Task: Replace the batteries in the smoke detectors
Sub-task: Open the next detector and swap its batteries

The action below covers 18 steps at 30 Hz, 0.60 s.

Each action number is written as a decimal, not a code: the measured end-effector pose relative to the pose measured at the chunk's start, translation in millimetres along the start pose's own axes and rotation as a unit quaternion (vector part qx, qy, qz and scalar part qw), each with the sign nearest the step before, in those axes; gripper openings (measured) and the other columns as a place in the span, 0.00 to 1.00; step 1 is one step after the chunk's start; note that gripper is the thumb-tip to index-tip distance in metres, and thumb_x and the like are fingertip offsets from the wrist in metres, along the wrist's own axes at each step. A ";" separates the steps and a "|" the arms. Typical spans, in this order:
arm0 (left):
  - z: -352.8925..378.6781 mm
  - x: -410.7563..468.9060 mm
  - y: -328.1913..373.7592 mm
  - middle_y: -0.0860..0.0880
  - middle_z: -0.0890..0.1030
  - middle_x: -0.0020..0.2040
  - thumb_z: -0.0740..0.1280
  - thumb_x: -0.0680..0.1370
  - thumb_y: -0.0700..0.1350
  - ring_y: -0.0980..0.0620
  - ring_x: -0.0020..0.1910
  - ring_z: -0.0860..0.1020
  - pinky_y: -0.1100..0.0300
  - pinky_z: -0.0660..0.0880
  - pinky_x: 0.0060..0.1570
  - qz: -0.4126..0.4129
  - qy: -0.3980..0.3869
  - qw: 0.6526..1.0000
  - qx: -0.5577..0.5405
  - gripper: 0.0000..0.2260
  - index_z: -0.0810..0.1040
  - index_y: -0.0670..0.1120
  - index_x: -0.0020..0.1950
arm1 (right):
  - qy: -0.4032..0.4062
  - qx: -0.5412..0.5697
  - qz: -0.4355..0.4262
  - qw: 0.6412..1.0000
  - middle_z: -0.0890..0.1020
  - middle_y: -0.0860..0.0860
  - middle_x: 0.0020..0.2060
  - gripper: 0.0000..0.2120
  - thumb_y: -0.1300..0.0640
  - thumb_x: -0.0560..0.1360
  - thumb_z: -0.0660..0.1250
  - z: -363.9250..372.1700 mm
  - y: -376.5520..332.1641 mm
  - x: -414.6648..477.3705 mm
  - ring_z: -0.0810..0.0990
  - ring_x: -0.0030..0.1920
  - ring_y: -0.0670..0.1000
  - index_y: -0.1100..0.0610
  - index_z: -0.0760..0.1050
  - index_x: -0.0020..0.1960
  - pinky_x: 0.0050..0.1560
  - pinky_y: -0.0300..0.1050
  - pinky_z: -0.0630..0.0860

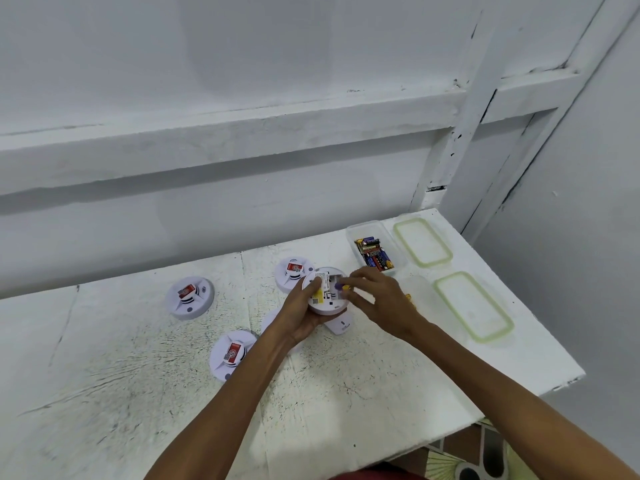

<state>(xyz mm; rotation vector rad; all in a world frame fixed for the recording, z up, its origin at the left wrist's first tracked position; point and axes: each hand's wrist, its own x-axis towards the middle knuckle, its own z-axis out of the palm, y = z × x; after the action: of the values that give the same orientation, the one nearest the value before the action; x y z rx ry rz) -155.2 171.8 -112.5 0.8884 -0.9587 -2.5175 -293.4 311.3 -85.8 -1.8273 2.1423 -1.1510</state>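
Note:
My left hand (300, 315) grips a white round smoke detector (325, 292) from below, its back side with labels and the battery bay turned up toward me. My right hand (377, 299) pinches a small battery (341, 287) with a purple body and yellow end at the detector's battery bay. Three more white detectors lie face up on the table: one at the left (189, 297), one nearer me (231, 355), one behind the held unit (292, 271). A clear plastic container (375, 249) at the right holds several batteries.
Two green-rimmed container lids (422, 241) (472, 306) lie at the table's right side. A white cover piece (341, 325) lies under my hands. The white worn table (138, 393) ends at a right edge near the wall corner; a white wall stands behind it.

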 end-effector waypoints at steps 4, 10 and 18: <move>-0.6 1.3 0.5 0.39 0.84 0.60 0.63 0.84 0.41 0.38 0.58 0.82 0.40 0.83 0.50 -0.002 0.004 1.000 -0.001 0.12 0.76 0.45 0.67 | 0.137 0.103 0.175 0.970 0.84 0.48 0.44 0.08 0.61 0.77 0.70 -12.3 2.5 -8.4 0.82 0.44 0.46 0.56 0.83 0.55 0.41 0.42 0.82; -0.6 3.7 -4.7 0.42 0.86 0.56 0.63 0.84 0.41 0.41 0.53 0.85 0.40 0.83 0.50 -0.012 -0.002 1.000 0.007 0.10 0.77 0.45 0.65 | 0.066 -0.018 0.339 0.938 0.85 0.51 0.40 0.06 0.62 0.75 0.70 -52.4 49.0 -36.0 0.81 0.37 0.44 0.57 0.83 0.50 0.37 0.25 0.73; 15.5 5.2 -9.7 0.40 0.84 0.60 0.63 0.84 0.41 0.40 0.56 0.84 0.42 0.84 0.46 -0.020 -0.035 0.998 0.038 0.11 0.76 0.44 0.67 | -0.013 -0.054 0.413 0.909 0.83 0.57 0.39 0.06 0.62 0.76 0.68 -40.3 71.1 -62.6 0.83 0.38 0.56 0.61 0.77 0.52 0.43 0.53 0.82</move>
<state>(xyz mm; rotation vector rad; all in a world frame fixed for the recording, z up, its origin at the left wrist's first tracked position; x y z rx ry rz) -169.8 184.0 -112.4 0.8548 -1.0742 -2.5761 -354.6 385.1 -123.3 -0.7433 2.5650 -0.7841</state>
